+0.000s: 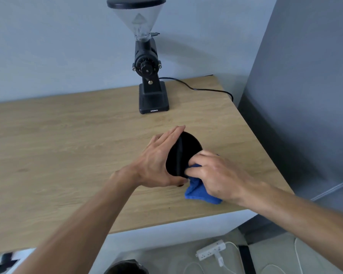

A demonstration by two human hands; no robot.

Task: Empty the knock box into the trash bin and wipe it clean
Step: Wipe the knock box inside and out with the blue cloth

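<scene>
**Wipe stage: box tipped, cloth at its mouth**

Left hand (pixel 156 161) is clamped round the side of the knock box (pixel 183 153), fingers over the top, thumb underneath. The box is held tipped on its side just over the counter (pixel 67 139), near the front right corner. I can't tell whether its low edge touches the wood.

Right hand (pixel 216 175) is pinched on a blue cloth (pixel 198 191), fingertips pushing it against the box's open face. The rest of the cloth trails down onto the counter.

Key relation: the box axis runs roughly left to right and the dark round face points at the right hand. So the right hand is the wiping hand and works along that axis, while the left just braces and can rotate the box to bring fresh wall round. The knock bar crosses the opening, so the cloth has to work either side of it.

My read is that the emptying is done. I see no grounds in the box from here, though the inside is too dark to be sure.

Further out there's a grinder (pixel 151 76) at the back of the counter, well apart. A dark bin rim (pixel 127 266) shows on the floor below the front edge, and a power strip (pixel 210 252) to its right.
</scene>
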